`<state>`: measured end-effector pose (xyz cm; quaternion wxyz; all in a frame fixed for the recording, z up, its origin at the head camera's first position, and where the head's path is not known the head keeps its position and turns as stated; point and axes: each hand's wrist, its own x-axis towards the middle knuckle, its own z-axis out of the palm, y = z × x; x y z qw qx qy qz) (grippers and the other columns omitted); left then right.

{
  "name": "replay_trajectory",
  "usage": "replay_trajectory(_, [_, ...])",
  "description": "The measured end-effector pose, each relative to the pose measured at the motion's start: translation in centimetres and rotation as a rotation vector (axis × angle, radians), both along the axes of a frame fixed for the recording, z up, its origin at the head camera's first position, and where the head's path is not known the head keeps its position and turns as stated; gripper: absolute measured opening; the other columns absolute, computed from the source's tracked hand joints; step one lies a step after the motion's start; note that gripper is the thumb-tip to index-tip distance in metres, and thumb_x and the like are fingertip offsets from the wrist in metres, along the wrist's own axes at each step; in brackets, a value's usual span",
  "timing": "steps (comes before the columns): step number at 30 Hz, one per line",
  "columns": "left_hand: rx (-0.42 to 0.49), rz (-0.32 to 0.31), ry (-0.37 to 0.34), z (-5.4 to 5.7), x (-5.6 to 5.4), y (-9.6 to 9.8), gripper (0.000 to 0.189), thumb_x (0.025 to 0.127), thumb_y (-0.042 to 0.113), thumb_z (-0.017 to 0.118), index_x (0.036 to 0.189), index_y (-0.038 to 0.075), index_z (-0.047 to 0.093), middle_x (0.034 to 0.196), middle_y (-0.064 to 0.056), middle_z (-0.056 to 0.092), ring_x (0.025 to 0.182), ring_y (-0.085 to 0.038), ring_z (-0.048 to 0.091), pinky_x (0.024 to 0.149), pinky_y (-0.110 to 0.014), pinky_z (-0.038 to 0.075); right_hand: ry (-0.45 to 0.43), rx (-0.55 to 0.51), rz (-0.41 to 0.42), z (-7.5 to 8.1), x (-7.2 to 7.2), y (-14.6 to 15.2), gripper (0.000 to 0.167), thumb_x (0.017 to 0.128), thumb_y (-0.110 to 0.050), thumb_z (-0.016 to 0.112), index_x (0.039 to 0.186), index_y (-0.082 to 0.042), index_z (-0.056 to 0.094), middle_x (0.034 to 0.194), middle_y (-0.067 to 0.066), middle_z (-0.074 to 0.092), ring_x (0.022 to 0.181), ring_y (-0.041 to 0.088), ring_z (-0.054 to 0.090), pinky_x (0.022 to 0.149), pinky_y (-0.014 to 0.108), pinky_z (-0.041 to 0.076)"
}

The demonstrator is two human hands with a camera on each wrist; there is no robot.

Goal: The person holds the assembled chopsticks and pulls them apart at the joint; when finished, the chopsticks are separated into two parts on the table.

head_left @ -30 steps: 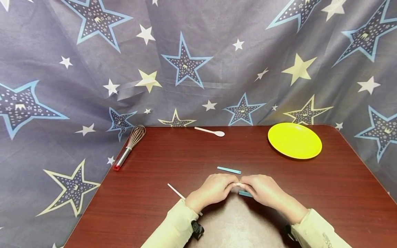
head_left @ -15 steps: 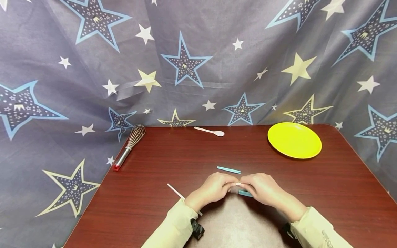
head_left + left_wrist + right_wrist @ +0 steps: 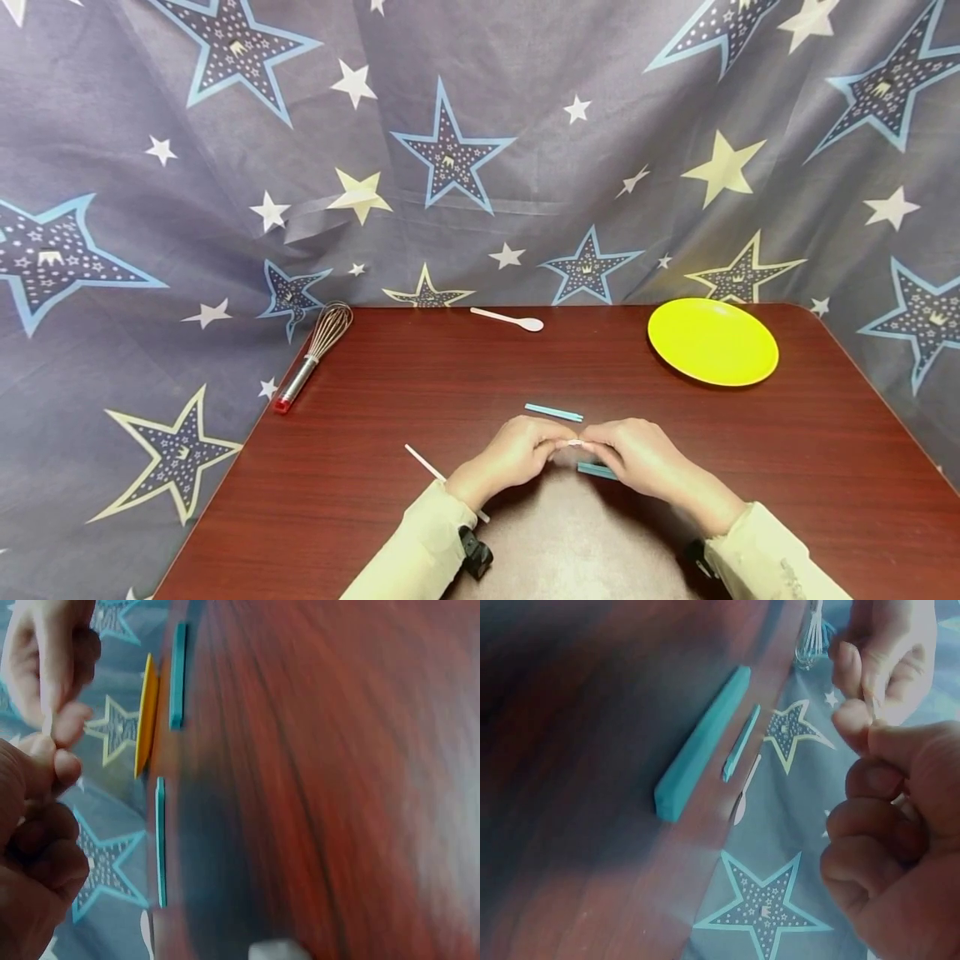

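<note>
In the head view, my left hand (image 3: 517, 454) and right hand (image 3: 637, 458) meet above the table. Between their fingertips they pinch a small, thin white piece (image 3: 575, 442), mostly hidden by the fingers; its kind cannot be made out. The left wrist view shows the same pale sliver (image 3: 49, 724) bridging both sets of fingertips, with the other fingers curled in. One slim teal bar (image 3: 553, 412) lies just beyond the hands. Another teal bar (image 3: 597, 472) is below the right hand, partly covered by it. A thin white stick (image 3: 424, 461) passes beneath my left forearm.
A whisk (image 3: 315, 354) with a red handle end lies along the table's left edge. Towards the back are a white spoon (image 3: 517, 320) and a yellow plate (image 3: 712, 342) at the right. Behind the brown table (image 3: 360, 500) hangs a star-patterned cloth (image 3: 525, 108).
Both hands hold nearly the same place and keep pinching the small white piece, with only slight finger shifts. The things on the table have not moved.
</note>
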<state>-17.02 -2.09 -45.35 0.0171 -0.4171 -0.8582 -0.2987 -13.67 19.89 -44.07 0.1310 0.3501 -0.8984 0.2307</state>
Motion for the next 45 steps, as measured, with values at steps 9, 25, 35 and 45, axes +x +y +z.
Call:
replay_trajectory(9, [-0.098,-0.005,0.062,0.8,-0.6,0.2,0.015,0.098,0.02,0.056,0.098,0.015,0.071,0.068,0.008,0.057,0.065,0.001,0.049,0.067,-0.019,0.041,-0.093,0.039,-0.048,0.2,-0.1,0.3,0.01,0.094,-0.012,0.064,0.084,-0.016,0.065,0.067,-0.016,0.045,0.061,0.003,0.041,0.057,0.025,0.039])
replay_trajectory(25, [-0.191,0.156,0.165,0.2,-2.9,0.1,0.004,0.089,0.017,0.069,0.09,0.013,0.067,0.082,0.004,0.069,0.075,-0.016,0.065,0.071,-0.03,0.051,-0.079,0.057,-0.081,-0.9,-0.1,1.2,0.021,0.081,0.0,0.073,0.078,-0.014,0.057,0.064,-0.012,0.054,0.056,0.004,0.045,0.052,0.024,0.04])
replay_trajectory(35, [-0.306,0.215,0.219,-0.5,-4.3,0.8,0.006,0.086,0.022,0.074,0.084,0.019,0.069,0.086,0.006,0.06,0.089,-0.016,0.06,0.075,-0.029,0.051,-0.124,0.156,-0.239,-1.1,-0.1,0.4,0.018,0.077,-0.011,0.079,0.071,-0.02,0.065,0.065,-0.013,0.059,0.057,0.008,0.055,0.052,0.029,0.043])
replay_trajectory(45, [-0.338,0.183,0.214,-1.0,-5.3,1.2,0.008,0.085,0.022,0.076,0.082,0.021,0.068,0.086,0.007,0.061,0.087,-0.016,0.057,0.074,-0.028,0.049,-0.141,0.179,-0.237,-1.5,-0.4,0.3,0.015,0.076,-0.012,0.08,0.072,-0.019,0.066,0.069,-0.009,0.061,0.064,0.014,0.06,0.055,0.033,0.046])
